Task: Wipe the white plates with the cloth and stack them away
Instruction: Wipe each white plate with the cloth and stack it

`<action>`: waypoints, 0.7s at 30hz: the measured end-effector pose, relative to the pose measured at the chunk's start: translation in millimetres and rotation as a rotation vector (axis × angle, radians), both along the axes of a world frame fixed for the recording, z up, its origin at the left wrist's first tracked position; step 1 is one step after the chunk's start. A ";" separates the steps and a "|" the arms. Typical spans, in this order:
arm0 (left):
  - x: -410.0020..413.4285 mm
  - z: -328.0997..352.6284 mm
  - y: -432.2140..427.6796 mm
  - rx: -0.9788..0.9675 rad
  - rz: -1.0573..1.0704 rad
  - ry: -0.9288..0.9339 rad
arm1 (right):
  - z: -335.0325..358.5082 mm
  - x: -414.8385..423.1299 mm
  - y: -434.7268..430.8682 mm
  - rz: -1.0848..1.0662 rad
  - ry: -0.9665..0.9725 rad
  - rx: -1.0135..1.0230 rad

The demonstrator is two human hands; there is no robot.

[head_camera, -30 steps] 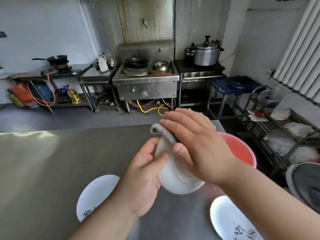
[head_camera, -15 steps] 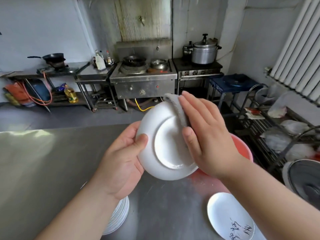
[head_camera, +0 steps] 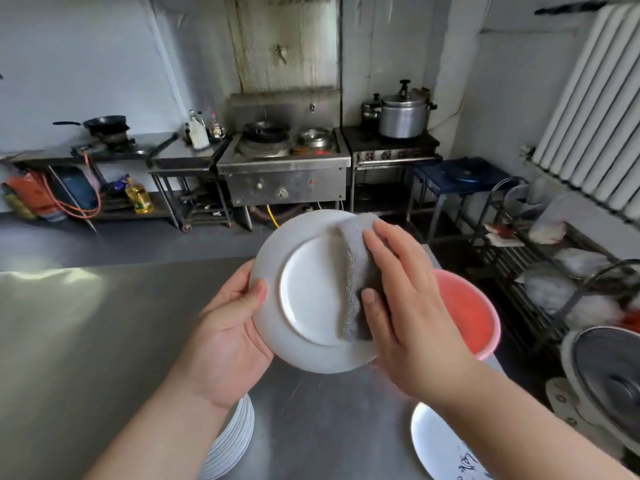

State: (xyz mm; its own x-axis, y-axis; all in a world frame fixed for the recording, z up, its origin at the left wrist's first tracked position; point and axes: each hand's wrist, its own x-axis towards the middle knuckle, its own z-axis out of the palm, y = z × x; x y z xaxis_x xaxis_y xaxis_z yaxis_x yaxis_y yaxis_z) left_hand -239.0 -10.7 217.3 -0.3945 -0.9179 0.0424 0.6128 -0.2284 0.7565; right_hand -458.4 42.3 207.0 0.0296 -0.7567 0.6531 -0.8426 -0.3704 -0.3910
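My left hand (head_camera: pixel 225 336) grips the left rim of a white plate (head_camera: pixel 304 292), thumb over the edge, and holds it tilted with its underside towards me above the steel table. A grey cloth (head_camera: pixel 358 275) lies folded over the plate's right side, and my right hand (head_camera: pixel 405 299) presses it there with fingers over it and the thumb on its lower part. A stack of white plates (head_camera: pixel 230 441) sits on the table under my left forearm. Another white plate (head_camera: pixel 440 445) with black writing lies at the lower right, partly hidden by my right arm.
A pink basin (head_camera: pixel 467 317) stands at the steel table's (head_camera: pixel 86 341) right edge behind my right hand. A fan (head_camera: pixel 609 379) and a wire rack (head_camera: pixel 540 271) with bagged items stand to the right. Stoves, pots and benches line the far wall.
The plate has been turned and raised so that its underside faces me. My right hand with the cloth has shifted across it towards the right rim. The view has tipped upwards.
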 end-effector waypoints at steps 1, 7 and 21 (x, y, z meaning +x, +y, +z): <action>-1.4 -1.4 0.3 0.022 0.025 0.014 | -16.6 9.9 9.6 -0.002 -0.028 0.015; -6.2 -13.8 5.2 0.089 0.043 -0.023 | -29.1 21.0 22.7 -0.109 0.158 0.055; -24.8 -16.3 6.9 0.137 0.095 0.054 | -43.7 35.5 23.4 -0.137 -0.205 0.133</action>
